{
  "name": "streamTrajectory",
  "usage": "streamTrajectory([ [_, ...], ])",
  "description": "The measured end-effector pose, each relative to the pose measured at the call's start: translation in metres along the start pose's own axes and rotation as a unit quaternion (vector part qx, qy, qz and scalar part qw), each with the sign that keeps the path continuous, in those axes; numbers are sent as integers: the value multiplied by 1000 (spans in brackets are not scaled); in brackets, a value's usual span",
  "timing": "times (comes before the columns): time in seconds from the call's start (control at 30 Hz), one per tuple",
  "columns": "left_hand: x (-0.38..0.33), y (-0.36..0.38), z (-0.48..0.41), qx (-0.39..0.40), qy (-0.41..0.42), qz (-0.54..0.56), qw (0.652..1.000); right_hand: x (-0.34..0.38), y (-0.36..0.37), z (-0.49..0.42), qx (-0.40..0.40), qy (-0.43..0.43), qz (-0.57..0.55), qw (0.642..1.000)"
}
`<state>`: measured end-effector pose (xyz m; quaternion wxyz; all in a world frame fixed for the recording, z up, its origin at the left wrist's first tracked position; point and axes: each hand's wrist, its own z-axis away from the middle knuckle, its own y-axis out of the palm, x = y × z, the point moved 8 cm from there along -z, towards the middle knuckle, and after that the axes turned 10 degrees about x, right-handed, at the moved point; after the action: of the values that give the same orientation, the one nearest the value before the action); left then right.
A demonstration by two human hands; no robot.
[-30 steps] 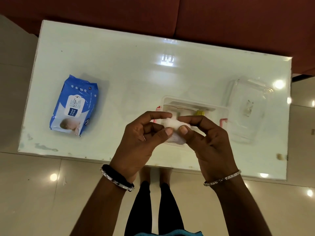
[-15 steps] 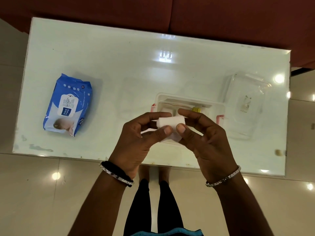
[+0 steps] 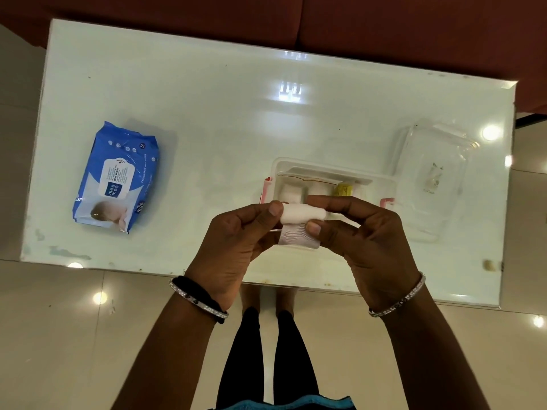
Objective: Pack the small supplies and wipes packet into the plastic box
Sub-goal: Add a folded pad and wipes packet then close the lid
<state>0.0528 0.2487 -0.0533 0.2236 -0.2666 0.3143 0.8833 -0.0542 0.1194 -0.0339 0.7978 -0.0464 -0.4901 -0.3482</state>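
One glossy white table [image 3: 207, 113] on beige floor tiles [image 3: 59, 335], dark red sofa [image 3: 414, 31] beyond it. Clear lid [image 3: 429, 179] lies at table's right, touching the open plastic box [image 3: 381, 184] (small supplies already inside). Wipes packet [image 3: 117, 179] sits well apart on the left. Both my hands, left hand [image 3: 233, 250] and right hand [image 3: 370, 241], pinch a white gauze roll [image 3: 302, 220] over the box, fingers closed on it.

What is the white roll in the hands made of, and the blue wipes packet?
The white roll looks like soft woven gauze: its loose end shows a fine mesh. The blue wipes packet looks like thin glossy plastic film: it is crinkled and shiny.
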Motion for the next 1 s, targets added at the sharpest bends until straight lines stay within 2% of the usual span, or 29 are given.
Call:
streamTrajectory([
  [0.23,-1,-11,-2,-10,19,-23,1000,-6,5,-3,6,33,-71,997],
  [0.4,0,-11,-2,-12,17,-21,1000,-11,5,-5,-7,40,-39,998],
  [0.6,1,-5,-1,30,-4,15,999,-7,9,-8,8,5,-8,1000],
  [0.7,1,-8,-3,22,2,-16,1000,-9,11,-9,18,7,-1,1000],
  [0.9,-5,-16,-6,15,29,-107,994,-17,14,-10,14,58,-60,996],
  [1.0,-7,-15,-5,27,33,-145,988,-20,10,-12,-2,64,-22,998],
])
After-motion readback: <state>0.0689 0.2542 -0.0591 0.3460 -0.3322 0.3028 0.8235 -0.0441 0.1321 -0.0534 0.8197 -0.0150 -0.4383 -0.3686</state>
